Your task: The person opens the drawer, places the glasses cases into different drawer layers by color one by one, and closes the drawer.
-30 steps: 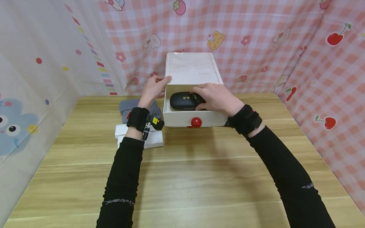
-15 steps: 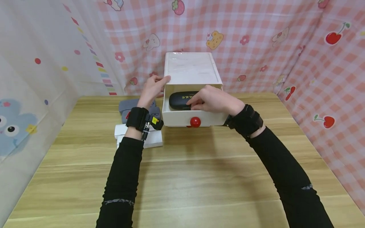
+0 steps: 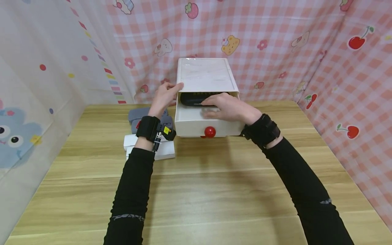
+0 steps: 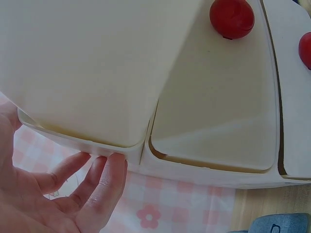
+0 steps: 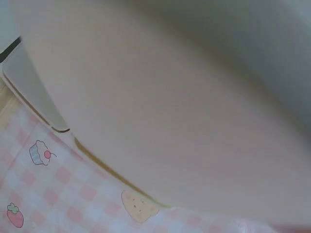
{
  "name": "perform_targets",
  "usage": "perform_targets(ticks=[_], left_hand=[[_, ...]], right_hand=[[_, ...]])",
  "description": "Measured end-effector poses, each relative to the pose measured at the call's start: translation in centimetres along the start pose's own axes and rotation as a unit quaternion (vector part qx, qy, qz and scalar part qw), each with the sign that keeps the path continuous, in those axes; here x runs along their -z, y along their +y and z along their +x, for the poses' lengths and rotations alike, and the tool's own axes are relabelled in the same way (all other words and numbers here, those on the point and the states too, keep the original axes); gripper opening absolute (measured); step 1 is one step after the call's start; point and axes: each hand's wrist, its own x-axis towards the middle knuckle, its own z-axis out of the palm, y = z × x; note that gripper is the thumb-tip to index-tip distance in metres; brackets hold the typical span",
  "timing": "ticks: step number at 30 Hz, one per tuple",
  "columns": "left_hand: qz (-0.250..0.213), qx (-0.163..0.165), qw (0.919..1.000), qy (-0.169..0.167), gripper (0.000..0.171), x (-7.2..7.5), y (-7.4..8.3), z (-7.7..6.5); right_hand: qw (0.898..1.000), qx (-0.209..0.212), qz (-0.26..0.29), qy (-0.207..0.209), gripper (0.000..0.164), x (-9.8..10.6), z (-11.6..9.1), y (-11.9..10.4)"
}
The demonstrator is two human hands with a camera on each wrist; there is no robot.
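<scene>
Drawer (image 3: 191,128) holds one black case (image 3: 190,99), one right hand (image 3: 229,108) touching.

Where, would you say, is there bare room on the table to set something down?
The table is bare between the black sleeves, and from the right sleeve to the checked curtain. Left of the drawer is crowded with grey cases and white boxes.

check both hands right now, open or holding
Left hand: closed, gripping the white cabinet by its edge.
Right hand: open, touching the black case.
</scene>
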Motion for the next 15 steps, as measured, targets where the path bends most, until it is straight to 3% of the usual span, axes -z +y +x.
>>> perform_targets(ticks=[5,8,12,15], left_hand=[[-0.002,0.003,1.0,0.0,0.064,0.0,-0.1,0.0],[0.0,0.003,1.0,0.001,0.064,0.0,-0.1,-0.1],[0.001,-0.002,1.0,0.004,0.063,0.0,-0.1,-0.1],[0.002,-0.006,1.0,0.003,0.062,-0.1,-0.1,-0.1]], right_hand=[[0.998,0.006,0.011,0.059,0.036,0.2,-1.2,0.7],[0.992,0.015,0.025,0.125,0.031,0.5,-2.4,1.5],[0.968,0.011,0.035,0.249,0.024,0.4,-4.1,3.7],[0.946,-0.028,0.036,0.321,0.023,-0.1,-5.2,5.9]])
